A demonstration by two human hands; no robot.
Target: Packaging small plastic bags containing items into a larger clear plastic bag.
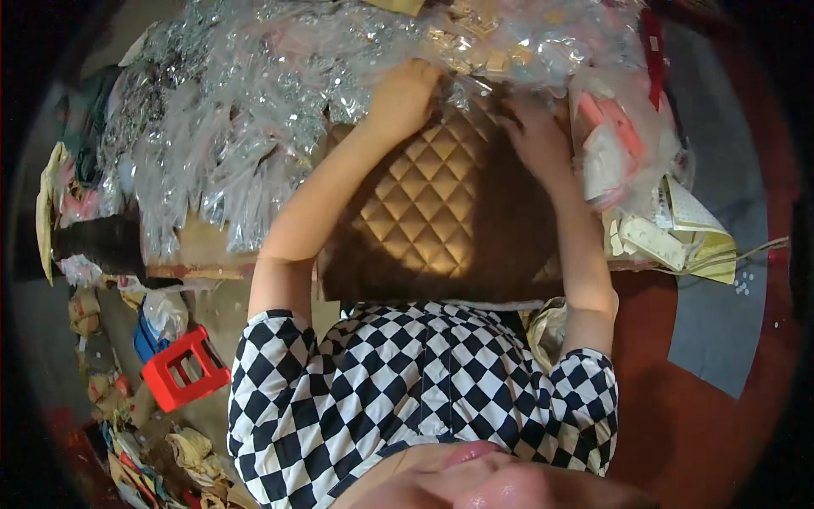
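Note:
A brown diamond-quilted pad (428,199) lies in front of me at the table's near edge, lit in the middle and shaded on both sides. My left hand (407,97) is at its far left corner, the fingers curled closed toward the right. Whatever they hold, if anything, is hidden. Shiny clear plastic packets (326,64) lie against that hand and beyond it. Over the far right part of the pad, my right hand (536,140) is in shadow with its bent fingers apart, pointing left. A small clear plastic piece (465,92) shows between the two hands.
Packets hang over the table's left front edge. On the right are a plastic bag with coral-pink pieces (612,127), a white power strip (653,242) with a cord, and a yellowish sheet (699,225). Below left stand a red plastic stool (186,369) and scattered scraps (199,458).

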